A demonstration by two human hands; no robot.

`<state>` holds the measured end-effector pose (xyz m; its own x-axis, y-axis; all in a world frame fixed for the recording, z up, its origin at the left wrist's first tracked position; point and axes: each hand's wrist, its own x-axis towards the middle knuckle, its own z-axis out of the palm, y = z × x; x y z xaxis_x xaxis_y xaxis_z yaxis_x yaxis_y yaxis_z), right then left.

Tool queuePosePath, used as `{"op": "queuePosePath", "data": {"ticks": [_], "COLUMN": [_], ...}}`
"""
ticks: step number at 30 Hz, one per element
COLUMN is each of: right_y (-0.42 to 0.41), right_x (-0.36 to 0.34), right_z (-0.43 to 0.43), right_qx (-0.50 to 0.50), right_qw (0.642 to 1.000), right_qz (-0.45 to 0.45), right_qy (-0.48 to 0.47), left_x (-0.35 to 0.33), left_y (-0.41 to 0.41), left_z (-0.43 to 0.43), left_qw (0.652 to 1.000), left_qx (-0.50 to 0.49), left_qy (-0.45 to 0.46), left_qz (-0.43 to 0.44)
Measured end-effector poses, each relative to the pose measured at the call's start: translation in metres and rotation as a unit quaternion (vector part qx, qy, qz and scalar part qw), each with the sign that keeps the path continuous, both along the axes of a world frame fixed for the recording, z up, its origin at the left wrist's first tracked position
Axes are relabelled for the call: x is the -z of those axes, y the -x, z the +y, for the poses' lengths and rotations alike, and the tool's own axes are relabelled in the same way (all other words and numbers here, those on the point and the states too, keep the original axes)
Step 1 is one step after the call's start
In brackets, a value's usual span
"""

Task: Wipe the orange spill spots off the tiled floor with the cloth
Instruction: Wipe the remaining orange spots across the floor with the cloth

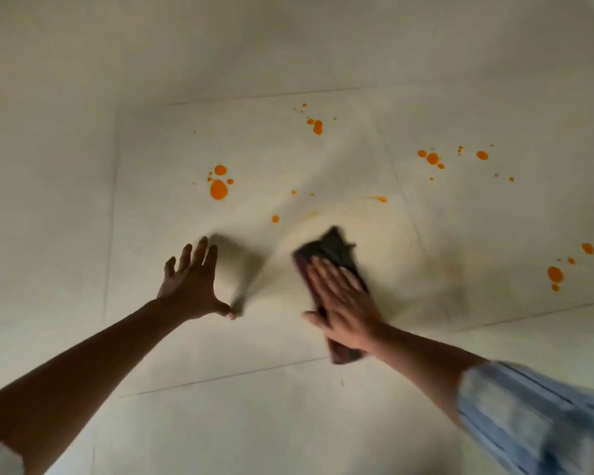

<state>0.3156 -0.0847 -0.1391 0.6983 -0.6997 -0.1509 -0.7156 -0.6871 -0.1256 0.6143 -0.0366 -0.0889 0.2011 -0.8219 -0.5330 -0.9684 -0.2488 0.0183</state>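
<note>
Nothing here can be read from where I stand. There is no lettering, label, brand mark or number on the tiled floor (288,63), on the dark cloth (333,246), or on the striped sleeve (535,416).

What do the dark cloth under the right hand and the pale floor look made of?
Dark folded cloth: probably soft matte fabric, limp and creased under the flat right hand; blur hides the weave. Pale tiled floor: likely glazed ceramic or porcelain, smooth with thin joint lines; orange spill spots sit beaded on top.
</note>
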Motion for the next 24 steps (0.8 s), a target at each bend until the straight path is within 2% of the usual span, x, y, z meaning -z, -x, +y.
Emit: {"op": "queuePosePath", "data": {"ticks": [1,3,5,6,8,10,11,13,15,17,19,22,24], "right_y": [0.015,0.003,-0.069,-0.107,-0.165,-0.151,-0.125,-0.070,-0.046,-0.076,-0.141,-0.204,-0.174], "right_x": [0.000,-0.002,-0.003,-0.001,0.003,0.004,0.003,-0.009,-0.011,-0.011,-0.005,0.000,0.002], "right_z": [-0.011,-0.050,-0.081,-0.080,-0.047,-0.004,0.012,0.014,-0.022,-0.068,-0.107,-0.103,-0.066], "right_qx": [0.035,0.174,0.255,0.239,0.120,0.004,-0.023,-0.009,0.086,0.193,0.231,0.106,0.015], "right_qw": [0.999,0.984,0.966,0.970,0.992,1.000,1.000,1.000,0.996,0.980,0.972,0.994,0.999], "right_qz": [0.000,0.011,-0.016,-0.026,-0.020,-0.012,0.005,0.024,0.033,0.038,0.008,-0.018,-0.013], "right_qy": [0.014,0.031,0.035,0.030,0.027,0.011,0.004,-0.007,0.004,0.014,0.030,0.030,0.040], "left_x": [0.001,0.007,0.014,0.018,0.022,0.019,0.018,0.015,0.018,0.022,0.032,0.037,0.036], "left_y": [-0.011,-0.036,-0.052,-0.052,-0.056,-0.056,-0.055,-0.055,-0.055,-0.057,-0.059,-0.071,-0.090], "left_z": [0.001,0.002,0.004,0.003,0.004,0.005,0.006,0.006,0.005,0.002,0.001,0.003,0.002], "left_qw": [1.000,0.998,0.996,0.997,0.996,0.995,0.994,0.994,0.993,0.992,0.992,0.994,0.994], "left_qx": [-0.026,-0.066,-0.070,-0.062,-0.060,-0.058,-0.059,-0.064,-0.068,-0.070,-0.069,-0.051,-0.052], "left_qy": [-0.007,-0.016,-0.021,-0.016,-0.006,-0.002,-0.004,-0.018,-0.021,-0.024,-0.010,0.017,0.040], "left_qz": [0.001,0.018,0.045,0.054,0.068,0.084,0.087,0.089,0.092,0.099,0.102,0.097,0.084]}}
